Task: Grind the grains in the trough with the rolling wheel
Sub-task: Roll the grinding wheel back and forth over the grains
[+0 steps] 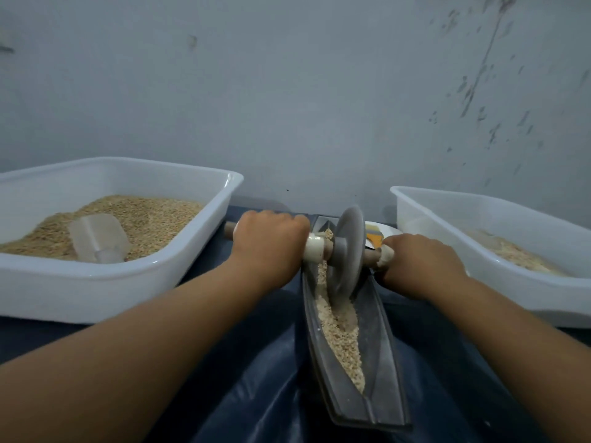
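Head view, trough [377, 372] lengthwise, wheel [347, 251] upright

Tubs hem us in on both sides

We see the left tub [96, 282] and right tub [499, 302] flanking the trough [377, 330]; the wall [287, 91] blocks beyond.

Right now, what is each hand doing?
Left hand: closed around the wheel's wooden handle.
Right hand: closed around the handle's other end, wheel between them.
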`<state>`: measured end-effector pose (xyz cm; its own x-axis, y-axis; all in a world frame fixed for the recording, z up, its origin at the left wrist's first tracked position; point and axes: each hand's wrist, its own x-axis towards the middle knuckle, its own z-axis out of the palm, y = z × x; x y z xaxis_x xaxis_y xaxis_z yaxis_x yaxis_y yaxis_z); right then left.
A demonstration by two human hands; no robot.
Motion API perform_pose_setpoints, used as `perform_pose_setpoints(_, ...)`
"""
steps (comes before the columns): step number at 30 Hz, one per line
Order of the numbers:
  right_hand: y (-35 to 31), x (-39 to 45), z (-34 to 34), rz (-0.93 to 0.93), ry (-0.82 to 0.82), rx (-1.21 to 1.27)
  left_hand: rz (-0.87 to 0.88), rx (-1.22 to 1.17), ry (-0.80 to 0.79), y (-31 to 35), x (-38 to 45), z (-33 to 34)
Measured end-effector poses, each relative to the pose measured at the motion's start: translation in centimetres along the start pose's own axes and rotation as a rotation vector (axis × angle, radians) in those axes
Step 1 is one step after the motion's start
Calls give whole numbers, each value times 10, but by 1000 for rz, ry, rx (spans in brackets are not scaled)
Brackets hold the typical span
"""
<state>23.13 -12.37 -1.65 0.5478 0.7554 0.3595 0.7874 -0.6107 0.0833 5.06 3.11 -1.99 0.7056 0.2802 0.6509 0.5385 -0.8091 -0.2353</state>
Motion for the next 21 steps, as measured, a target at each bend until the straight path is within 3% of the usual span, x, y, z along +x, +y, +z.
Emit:
perform_pose_setpoints(5, 4, -23, -4, -5, -53, 25, 52, 53, 84, 2, -14, -3)
perform_pose_setpoints(13, -5, 33, -16, -32, -115, -26, -100, -118, -265, -11, 23, 9)
perform_pose_setpoints(21, -8, -15, -9, -19, 119, -115, -67, -74, -31, -2, -17, 3)
